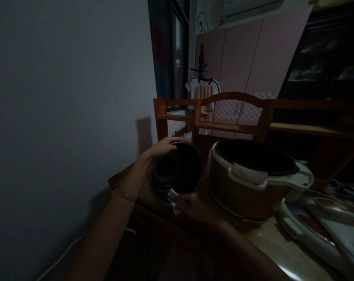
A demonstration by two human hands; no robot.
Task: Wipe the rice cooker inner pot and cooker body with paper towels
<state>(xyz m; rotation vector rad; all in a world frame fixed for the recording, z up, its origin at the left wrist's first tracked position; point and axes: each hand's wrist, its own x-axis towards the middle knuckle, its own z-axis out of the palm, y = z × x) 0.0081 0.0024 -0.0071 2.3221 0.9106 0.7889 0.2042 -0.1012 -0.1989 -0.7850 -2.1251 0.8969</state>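
Note:
A dark round inner pot (179, 168) is tilted so that its opening faces me. My left hand (162, 148) is closed on its upper left rim, the thumb inside the edge. Pinched in my right hand (190, 207) is a white tissue (174, 201), which lies at the pot's lower rim. Right of the pot stands a cooker body (241, 191) with a white rim and handle, its top open and dark inside. The cooker lid (314, 226) rests at the lower right on the table.
A wooden shelf frame (232, 127) runs along the back of the wooden table (270, 238). A wall (77, 78) is close on the left, with a white cable (62, 253) below. Clothes (204, 93) hang behind, before pink cabinets (238, 58).

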